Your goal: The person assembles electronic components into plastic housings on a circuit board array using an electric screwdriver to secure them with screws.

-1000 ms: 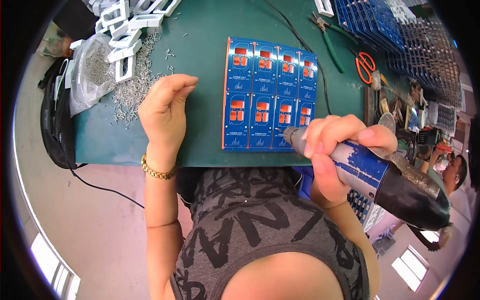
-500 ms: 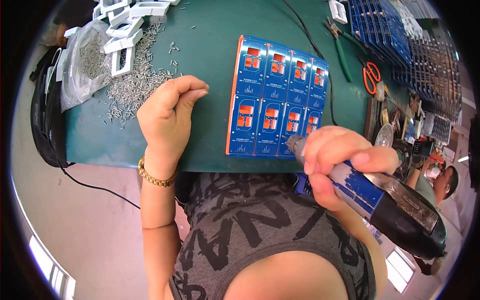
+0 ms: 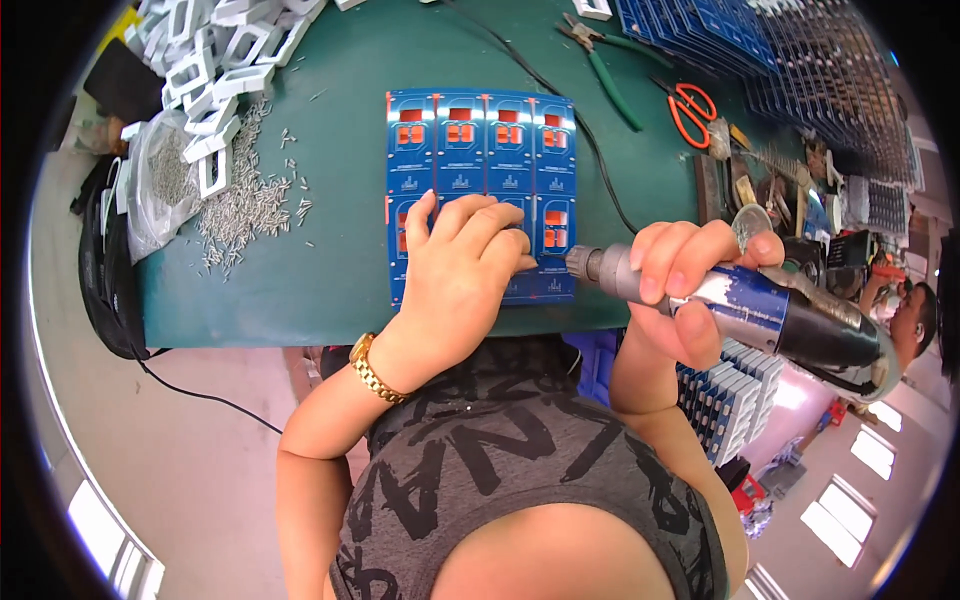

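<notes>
My right hand (image 3: 695,285) is wrapped round a blue and black power screwdriver (image 3: 740,305). Its grey nose points left, close to the lower right of a blue printed panel (image 3: 460,172). This panel has rows of sections with cutouts, where orange shows through. Across its lower row lies my left hand (image 3: 455,265), back up, with bent fingers and the thumb and index drawn close together over the panel. Whatever sits in that pinch is too small or hidden to name. Part of the lower row is covered by this hand.
Loose screws (image 3: 245,205) are spread at the left beside a clear plastic bag (image 3: 165,180) and piled white plastic frames (image 3: 215,75). Green-handled pliers (image 3: 605,75), orange-handled scissors (image 3: 690,112) and stacked blue panels (image 3: 700,35) lie right. A black cable (image 3: 590,140) crosses the table. Another person (image 3: 905,320) is far right.
My left hand has moved right from beside the screws onto the panel's lower row. The panel now appears farther left and straighter. The screwdriver's nose has moved off the panel to its right edge.
</notes>
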A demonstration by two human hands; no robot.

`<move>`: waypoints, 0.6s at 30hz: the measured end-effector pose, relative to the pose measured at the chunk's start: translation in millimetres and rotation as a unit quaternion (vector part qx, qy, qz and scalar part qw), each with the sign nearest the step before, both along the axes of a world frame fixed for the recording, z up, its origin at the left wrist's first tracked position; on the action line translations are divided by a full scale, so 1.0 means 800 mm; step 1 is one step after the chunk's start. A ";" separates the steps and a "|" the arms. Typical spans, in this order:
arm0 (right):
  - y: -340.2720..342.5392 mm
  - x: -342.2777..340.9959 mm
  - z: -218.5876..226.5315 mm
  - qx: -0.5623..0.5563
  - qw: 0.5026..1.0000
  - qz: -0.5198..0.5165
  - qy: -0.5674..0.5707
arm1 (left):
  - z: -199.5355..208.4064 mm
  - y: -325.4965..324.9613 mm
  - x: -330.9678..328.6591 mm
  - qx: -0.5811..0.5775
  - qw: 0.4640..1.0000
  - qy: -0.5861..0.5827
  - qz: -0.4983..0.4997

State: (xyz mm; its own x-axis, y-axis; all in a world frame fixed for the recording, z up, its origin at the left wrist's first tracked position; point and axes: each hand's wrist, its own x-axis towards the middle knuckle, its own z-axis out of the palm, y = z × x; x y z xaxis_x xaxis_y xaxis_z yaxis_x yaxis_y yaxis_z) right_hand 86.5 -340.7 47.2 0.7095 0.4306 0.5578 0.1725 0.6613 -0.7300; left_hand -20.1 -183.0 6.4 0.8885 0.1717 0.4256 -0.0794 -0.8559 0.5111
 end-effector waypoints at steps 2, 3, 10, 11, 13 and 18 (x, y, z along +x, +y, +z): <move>-0.005 -0.002 -0.005 0.008 0.999 -0.017 0.034 | -0.001 -0.006 0.003 0.012 1.000 0.025 -0.008; -0.007 -0.002 -0.007 0.011 0.997 -0.028 0.066 | -0.001 -0.006 0.003 0.022 0.999 0.040 -0.004; -0.021 0.005 -0.022 0.062 0.992 -0.011 0.109 | -0.006 -0.020 0.009 0.066 0.997 0.031 0.001; -0.021 0.006 -0.023 0.072 0.991 -0.017 0.115 | -0.007 -0.019 0.008 0.070 0.997 0.033 0.000; -0.023 0.008 -0.024 0.078 0.991 -0.014 0.112 | -0.006 -0.019 0.006 0.074 0.997 0.034 0.017; -0.024 0.007 -0.022 0.023 0.997 -0.030 0.069 | -0.004 -0.021 0.007 0.055 0.997 0.040 0.032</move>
State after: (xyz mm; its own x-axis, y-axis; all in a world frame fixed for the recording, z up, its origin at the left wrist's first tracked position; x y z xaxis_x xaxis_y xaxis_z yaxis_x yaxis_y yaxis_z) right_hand 91.9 -359.5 30.0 0.8049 0.3601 0.4716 0.1136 0.6865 -0.7182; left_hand -14.5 -199.5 3.3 0.9090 0.1861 0.3730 0.0154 -0.9092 0.4161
